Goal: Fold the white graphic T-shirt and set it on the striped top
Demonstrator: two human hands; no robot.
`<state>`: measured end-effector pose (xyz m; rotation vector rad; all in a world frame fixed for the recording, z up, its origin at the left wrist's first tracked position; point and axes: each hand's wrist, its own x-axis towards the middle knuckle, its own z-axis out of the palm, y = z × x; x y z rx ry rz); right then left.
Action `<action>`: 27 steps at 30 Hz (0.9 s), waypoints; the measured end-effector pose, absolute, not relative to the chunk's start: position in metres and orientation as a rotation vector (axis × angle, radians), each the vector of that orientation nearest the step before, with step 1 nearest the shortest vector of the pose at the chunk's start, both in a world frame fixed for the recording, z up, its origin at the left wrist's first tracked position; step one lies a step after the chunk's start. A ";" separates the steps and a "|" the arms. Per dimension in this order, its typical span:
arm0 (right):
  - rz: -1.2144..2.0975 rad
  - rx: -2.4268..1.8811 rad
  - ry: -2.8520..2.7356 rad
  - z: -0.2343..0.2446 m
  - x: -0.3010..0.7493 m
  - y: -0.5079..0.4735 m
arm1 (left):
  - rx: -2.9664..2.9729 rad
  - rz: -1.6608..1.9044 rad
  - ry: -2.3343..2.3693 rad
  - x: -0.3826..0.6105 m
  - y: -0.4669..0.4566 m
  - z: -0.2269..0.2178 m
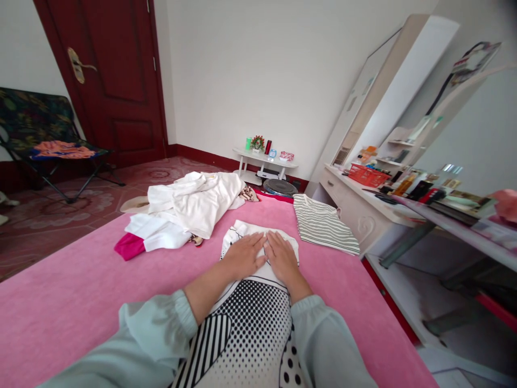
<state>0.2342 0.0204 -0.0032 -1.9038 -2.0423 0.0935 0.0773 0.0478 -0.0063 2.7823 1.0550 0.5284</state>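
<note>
Across the pink bed, clothes in three lots, seemingly at different stages. Largest, down the middle, a patterned garment, white with black dots and stripes, lying long and narrow; probably partway done, near end cut off by the bottom edge of the view. To the left, a loose heap of clothes, mostly white; rumpled, so apparently left to do. To the right, a striped shirt, lying flat and neat; apparently done. Smallest, over the garment's far end, left hand and right hand, palms down, fingers stretched out, fingertips meeting or nearly so. Nothing pinched or lifted; garment directly beneath both palms, some cloth showing beyond the fingertips, most of its length between the forearms.
</note>
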 end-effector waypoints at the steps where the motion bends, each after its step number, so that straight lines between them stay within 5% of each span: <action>1: 0.101 -1.948 -2.039 -0.004 0.234 0.021 | 2.773 0.515 1.067 0.077 0.049 -0.007; 27: 0.067 -2.132 -2.070 -0.003 0.230 0.007 | 2.394 0.494 1.667 0.034 0.039 -0.011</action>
